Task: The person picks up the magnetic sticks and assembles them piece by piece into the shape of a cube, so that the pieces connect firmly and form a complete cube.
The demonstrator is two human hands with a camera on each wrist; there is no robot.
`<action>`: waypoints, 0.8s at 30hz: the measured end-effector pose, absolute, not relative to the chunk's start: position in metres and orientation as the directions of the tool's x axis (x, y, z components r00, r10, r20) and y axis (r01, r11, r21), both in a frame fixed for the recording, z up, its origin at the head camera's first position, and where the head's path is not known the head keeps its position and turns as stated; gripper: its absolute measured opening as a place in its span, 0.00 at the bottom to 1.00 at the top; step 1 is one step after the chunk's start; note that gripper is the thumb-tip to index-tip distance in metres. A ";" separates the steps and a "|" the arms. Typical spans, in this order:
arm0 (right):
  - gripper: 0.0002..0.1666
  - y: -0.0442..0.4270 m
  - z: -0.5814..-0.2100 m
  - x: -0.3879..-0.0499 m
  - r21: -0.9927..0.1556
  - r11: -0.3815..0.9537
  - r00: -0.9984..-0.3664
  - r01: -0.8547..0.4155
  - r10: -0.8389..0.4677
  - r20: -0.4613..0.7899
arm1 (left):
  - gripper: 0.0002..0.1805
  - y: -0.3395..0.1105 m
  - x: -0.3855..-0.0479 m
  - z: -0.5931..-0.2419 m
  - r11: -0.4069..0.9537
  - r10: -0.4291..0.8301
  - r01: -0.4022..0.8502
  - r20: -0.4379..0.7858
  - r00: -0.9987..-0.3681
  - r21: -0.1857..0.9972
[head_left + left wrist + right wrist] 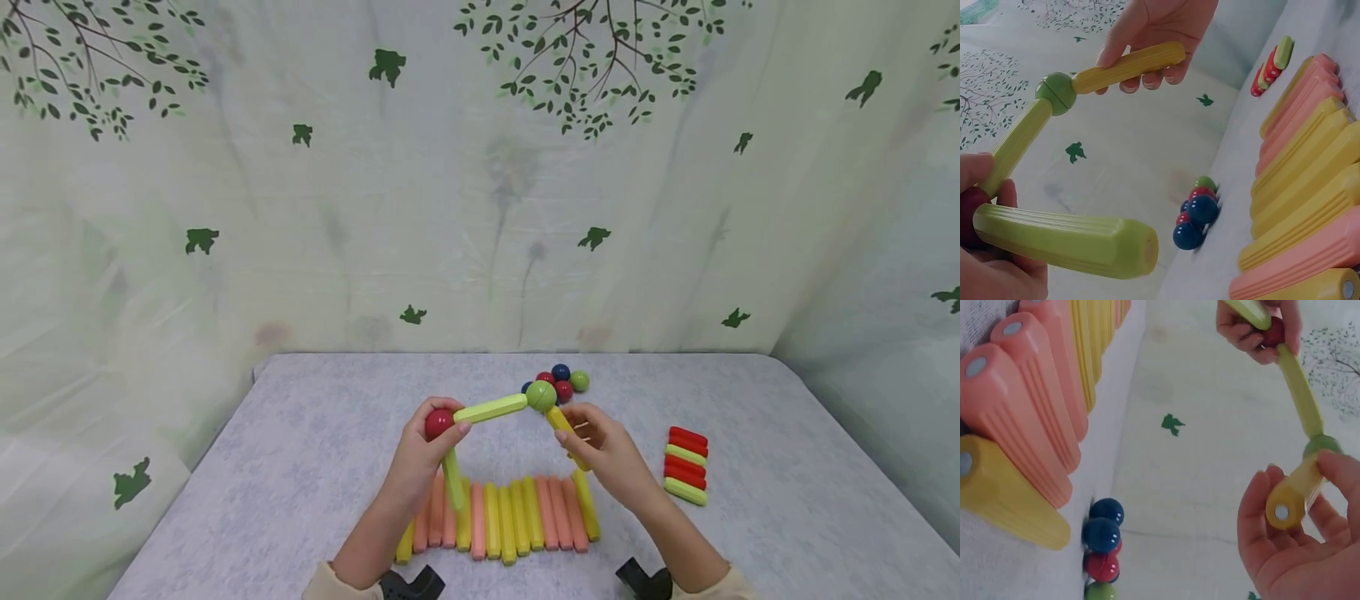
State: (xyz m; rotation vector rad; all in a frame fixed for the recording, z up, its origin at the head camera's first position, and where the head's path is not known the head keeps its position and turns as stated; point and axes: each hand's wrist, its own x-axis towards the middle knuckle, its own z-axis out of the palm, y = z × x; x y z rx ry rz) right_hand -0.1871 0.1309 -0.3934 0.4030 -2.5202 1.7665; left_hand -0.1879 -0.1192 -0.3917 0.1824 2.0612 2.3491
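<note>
Above the table, both hands hold up a joined chain of toy rods and balls. My left hand (425,446) grips the red ball (438,423) at the left end. From that ball one light green rod (453,481) points downward, and another light green rod (491,408) runs right to a green ball (541,396). A yellow rod (567,435) joins the green ball and slants down to the right. My right hand (600,446) pinches this yellow rod between thumb and fingers. The right wrist view shows a silvery disc on the yellow rod's (1290,499) free end.
A row of yellow and pink rods (507,521) lies on the table (300,467) below the hands. Several blue, red and green balls (561,372) cluster toward the back. Red and light green rods (686,465) are stacked side by side at the right.
</note>
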 end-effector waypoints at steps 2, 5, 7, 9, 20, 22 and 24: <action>0.19 0.130 -0.395 -0.188 -0.937 0.268 -0.964 -0.225 -0.198 0.175 | 0.18 -0.118 -0.188 -0.392 -0.133 0.068 0.072 0.082 -0.994 0.988; 0.21 0.131 -0.397 -0.189 -0.946 0.235 -0.960 -0.224 -0.221 0.172 | 0.17 -0.118 -0.188 -0.392 -0.133 0.072 0.063 0.073 -0.995 0.989; 0.22 0.133 -0.398 -0.190 -0.947 0.228 -0.956 -0.226 -0.238 0.171 | 0.16 -0.118 -0.188 -0.393 -0.133 0.081 0.050 0.061 -0.995 0.990; 0.23 0.134 -0.397 -0.192 -0.946 0.222 -0.950 -0.238 -0.256 0.179 | 0.16 -0.119 -0.189 -0.393 -0.142 0.089 0.038 0.051 -0.995 0.989; 0.22 0.133 -0.395 -0.215 -0.980 0.109 -0.958 -0.168 -0.254 0.136 | 0.15 -0.123 -0.194 -0.399 -0.186 0.100 0.006 0.025 -0.995 0.982; 0.21 0.132 -0.396 -0.222 -0.977 0.112 -0.952 -0.181 -0.267 0.146 | 0.15 -0.124 -0.197 -0.402 -0.164 0.105 -0.017 0.000 -0.994 0.986; 0.21 0.130 -0.397 -0.231 -0.973 0.119 -0.944 -0.198 -0.290 0.156 | 0.16 -0.125 -0.199 -0.406 -0.133 0.110 -0.048 -0.033 -0.993 0.990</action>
